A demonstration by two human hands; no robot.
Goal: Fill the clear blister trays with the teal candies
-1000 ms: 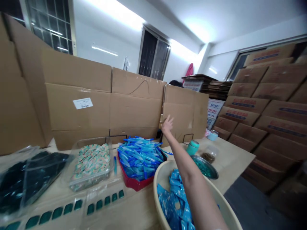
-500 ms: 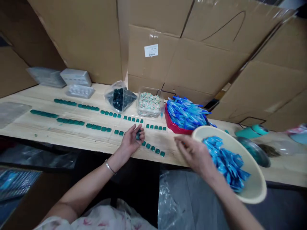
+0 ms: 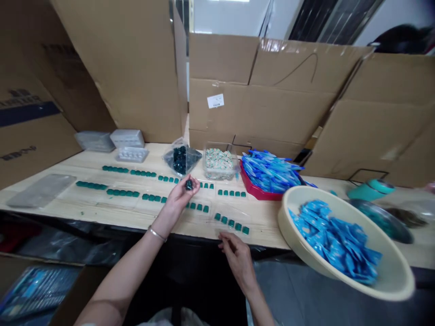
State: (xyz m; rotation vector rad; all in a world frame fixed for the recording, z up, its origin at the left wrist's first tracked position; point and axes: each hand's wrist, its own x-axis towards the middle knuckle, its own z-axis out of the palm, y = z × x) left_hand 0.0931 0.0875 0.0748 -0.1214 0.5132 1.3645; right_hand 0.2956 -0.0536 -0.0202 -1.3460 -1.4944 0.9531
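My left hand (image 3: 178,198) is curled, palm up, around a few small dark green glossy pieces (image 3: 189,184) above the table. Below and to its right, my right hand (image 3: 239,259) is at the table's front edge, its thumb and fingertips drawn together; what they hold, if anything, is too small to make out. Just beyond those fingertips lies a clear plastic tray with a row of green square pieces (image 3: 231,223). More short rows of green pieces (image 3: 123,193) run leftward in two lines, partly hidden by my left hand.
Behind the rows stand a bag of dark green pieces (image 3: 180,159), a clear box of small pale pieces (image 3: 220,161) and a red tray (image 3: 260,194) heaped with blue pens. A cream basin (image 3: 401,276) of blue packets juts out at right. Cardboard (image 3: 272,117) walls the back.
My right hand has moved left and toward me, from beside the basin to the table's front edge. My left hand stays curled around the green pieces. The camera view has tilted up.
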